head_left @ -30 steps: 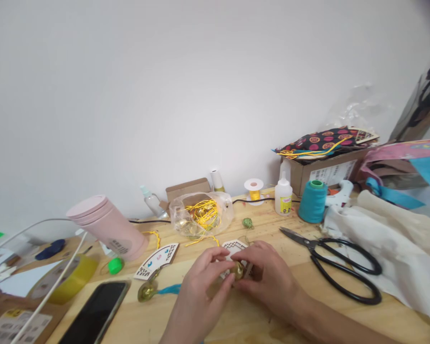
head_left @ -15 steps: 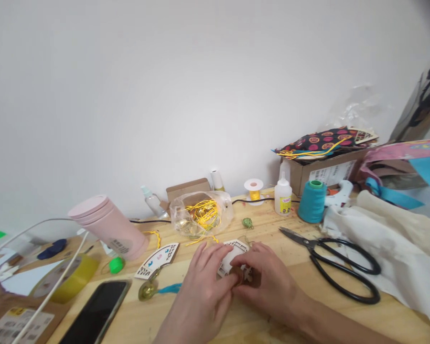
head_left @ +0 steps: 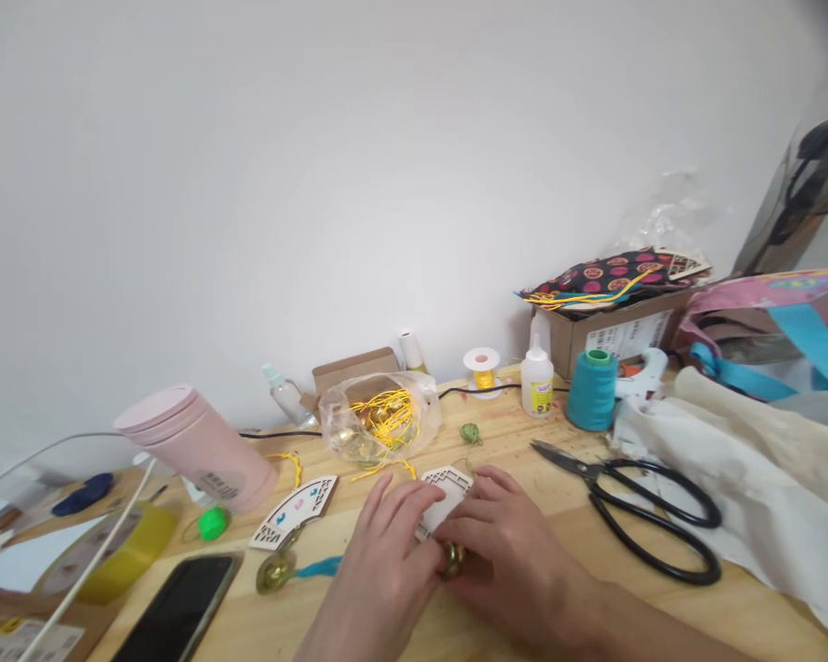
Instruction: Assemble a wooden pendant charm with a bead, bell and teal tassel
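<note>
A small brass bell is pinched between my two hands, largely covered by fingers. My left hand grips it from the left with thumb and bent fingers. From the right, my right hand closes around its other side. Just beyond the fingers lies a pale wooden lattice plaque, its near part hidden by my hands. Left of my left hand, a fan-shaped wooden plaque with small coloured shapes lies beside a second brass bell, which has a blue tassel.
Large black-handled scissors lie to the right, near white cloth. Behind stand a teal thread cone, a glue bottle and a plastic bag of bells and yellow cord. A phone and leaning pink tumbler are left.
My left fingers have shifted over the bell, and both hands have turned it so a different side shows. The whole view has swung slightly to the right.
</note>
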### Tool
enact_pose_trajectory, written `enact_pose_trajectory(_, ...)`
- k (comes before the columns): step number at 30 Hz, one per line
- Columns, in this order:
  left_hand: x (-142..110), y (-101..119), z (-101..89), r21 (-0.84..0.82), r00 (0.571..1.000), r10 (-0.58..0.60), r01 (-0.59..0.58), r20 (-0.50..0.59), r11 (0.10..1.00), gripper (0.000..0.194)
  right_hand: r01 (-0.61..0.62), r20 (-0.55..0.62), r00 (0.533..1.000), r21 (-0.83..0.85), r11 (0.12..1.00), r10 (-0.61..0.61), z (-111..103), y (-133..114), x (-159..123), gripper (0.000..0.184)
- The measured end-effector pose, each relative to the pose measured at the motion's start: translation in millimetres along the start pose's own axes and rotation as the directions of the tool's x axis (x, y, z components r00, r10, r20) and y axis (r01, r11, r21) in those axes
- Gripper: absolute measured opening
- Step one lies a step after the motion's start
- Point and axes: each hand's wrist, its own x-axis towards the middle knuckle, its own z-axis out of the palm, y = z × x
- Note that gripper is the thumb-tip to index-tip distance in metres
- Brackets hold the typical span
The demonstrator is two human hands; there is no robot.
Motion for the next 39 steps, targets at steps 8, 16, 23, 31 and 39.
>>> enact_pose_trajectory(8, -4.1, -1.1, -4.1, -0.004, 0.999, -0.014, 0.014, 0.033, 1.000, 0.013, 0.042, 0.029, 0.999, -0.018, 0.999, -0.041, -3.8, -5.7, 1.2, 0.010)
enact_pose_trajectory(16, -4.5, -3.6, 1.8, -0.084, 0.999, -0.017, 0.019, 0.027, 0.996, 0.015, 0.056, 0.079, 0.995, -0.020, 0.998, -0.054, -4.8, 0.6, 1.1, 0.017)
enact_pose_trajectory(23, -8.3, -8.4, -11.4, -0.187, 0.996, -0.058, 0.070, 0.073, 0.980, 0.015, 0.015, 0.144, 0.990, -0.037, 0.999, -0.010, -11.7, 6.6, 0.5, 0.034)
enact_pose_trajectory(31, -19.2, -4.9, -14.5, -0.240, 0.946, -0.053, 0.134, 0.319, 0.961, 0.017, 0.035, 0.183, 0.983, 0.006, 0.999, -0.035, -27.8, 13.5, 0.7, 0.050)
enact_pose_trajectory(39, -19.8, 13.0, -9.2, -0.240, 0.916, -0.062, 0.169, 0.397, 0.956, 0.017, 0.094, 0.126, 0.985, 0.179, 0.979, -0.117, -33.8, 3.4, 1.5, 0.041)
